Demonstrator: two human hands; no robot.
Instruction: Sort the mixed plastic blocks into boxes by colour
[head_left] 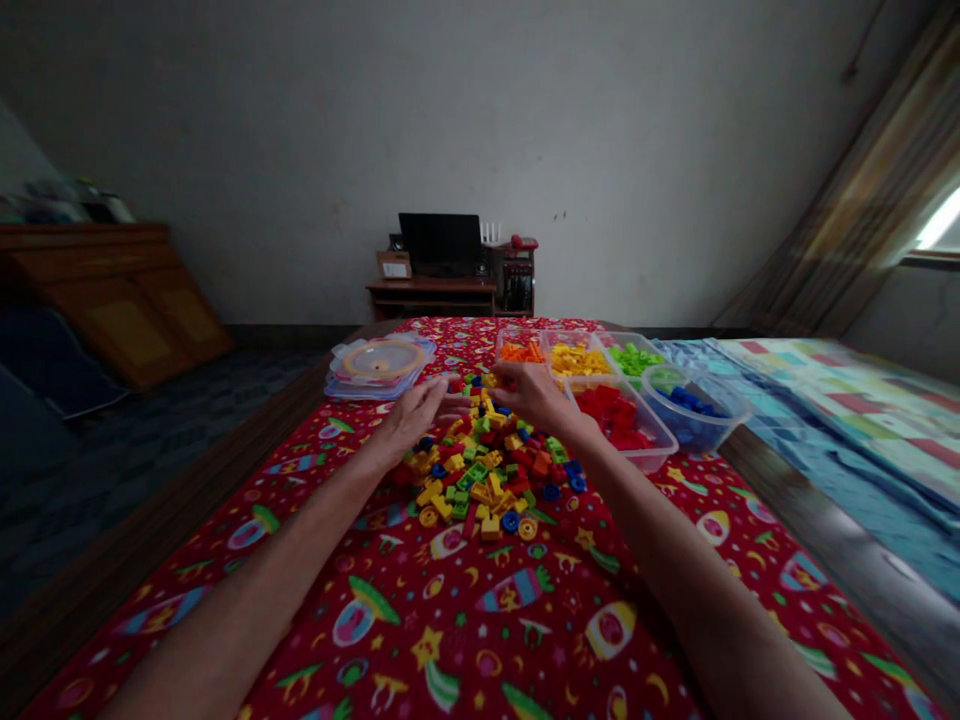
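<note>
Head view: a heap (487, 488) of mixed bricks lies loose on the red cloth (480, 640), between and in front of both hands. The left hand (420, 408) is at its far left side, fingers stretched out, with a red brick (455, 384) by the tips; whether they pinch it, I cannot tell. The right hand (529, 392) is over the far side, fingers curled in, and what they hold, if anything, is hidden. Since the bricks overlap, I would judge it best to take loose top ones with the fingertips, not dig, so that the round wheels (527, 528) at the near edge do not roll off. The right forearm (660, 540) passes close by the tray (649, 460), whose compartments each hold one colour, so lifting the elbow slightly should avoid nudging its wall.
</note>
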